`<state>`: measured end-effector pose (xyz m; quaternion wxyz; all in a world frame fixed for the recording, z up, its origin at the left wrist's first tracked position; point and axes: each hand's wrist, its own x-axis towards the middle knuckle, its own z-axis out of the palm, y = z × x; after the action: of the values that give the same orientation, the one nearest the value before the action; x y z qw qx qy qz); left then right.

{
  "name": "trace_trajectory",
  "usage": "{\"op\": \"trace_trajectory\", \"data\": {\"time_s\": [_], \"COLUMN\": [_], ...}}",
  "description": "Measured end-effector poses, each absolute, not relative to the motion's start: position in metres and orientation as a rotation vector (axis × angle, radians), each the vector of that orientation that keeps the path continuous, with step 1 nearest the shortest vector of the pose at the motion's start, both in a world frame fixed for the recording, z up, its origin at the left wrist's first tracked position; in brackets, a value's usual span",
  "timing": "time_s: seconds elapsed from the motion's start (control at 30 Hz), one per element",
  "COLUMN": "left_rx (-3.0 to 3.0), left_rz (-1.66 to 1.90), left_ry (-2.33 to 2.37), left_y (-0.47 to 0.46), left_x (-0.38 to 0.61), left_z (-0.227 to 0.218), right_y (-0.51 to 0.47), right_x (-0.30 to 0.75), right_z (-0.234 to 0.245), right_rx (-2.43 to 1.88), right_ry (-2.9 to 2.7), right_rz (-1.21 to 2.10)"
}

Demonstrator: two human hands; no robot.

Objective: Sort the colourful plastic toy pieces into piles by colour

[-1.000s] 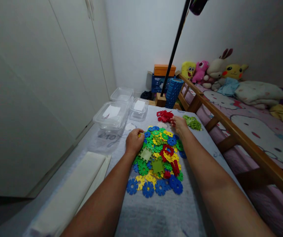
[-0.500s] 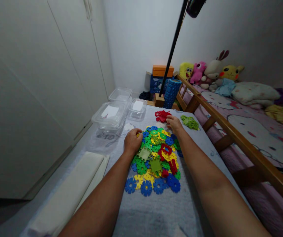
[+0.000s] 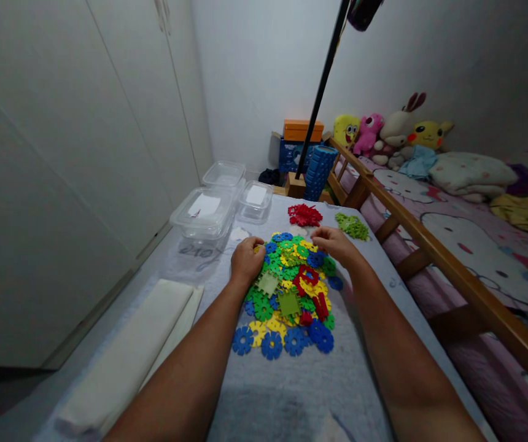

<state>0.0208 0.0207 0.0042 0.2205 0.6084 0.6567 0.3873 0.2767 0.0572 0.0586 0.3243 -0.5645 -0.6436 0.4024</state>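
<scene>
A mixed pile of flat plastic flower-shaped pieces [image 3: 291, 288] in blue, green, yellow and red lies on a grey cloth-covered table [image 3: 291, 393]. My left hand [image 3: 247, 261] rests at the pile's upper left edge, fingers curled around a yellow piece. My right hand [image 3: 333, 240] hovers over the pile's far right corner, fingers bent downward; what they hold, if anything, is hidden. Beyond the pile sit a small heap of red pieces [image 3: 305, 215] and a small heap of light green pieces [image 3: 352, 226].
Clear plastic lidded containers [image 3: 206, 215] stand at the table's far left. A folded white cloth [image 3: 137, 347] lies at the near left. A wooden bed rail [image 3: 430, 252] runs along the right, with plush toys [image 3: 397, 132] behind. A black pole [image 3: 322, 92] rises at the back.
My right hand has drawn back from beside the red heap to the pile's far right corner. My left hand has stayed at the pile's upper left edge.
</scene>
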Motion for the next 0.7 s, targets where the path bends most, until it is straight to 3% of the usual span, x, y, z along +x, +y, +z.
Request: {"op": "trace_trajectory", "data": {"time_s": [0.33,0.7], "left_rx": [1.694,1.695], "left_rz": [1.066,1.062], "left_ry": [1.817,1.826], "left_y": [0.02,0.021], "left_x": [0.02,0.02], "left_z": [0.005,0.004], "right_y": [0.033,0.027], "right_x": [0.267,0.25], "right_z": [0.073,0.066], "right_rx": [-1.786,-1.714], "right_ry": [-2.48,-2.619], "right_rz": [0.87,0.706]}}
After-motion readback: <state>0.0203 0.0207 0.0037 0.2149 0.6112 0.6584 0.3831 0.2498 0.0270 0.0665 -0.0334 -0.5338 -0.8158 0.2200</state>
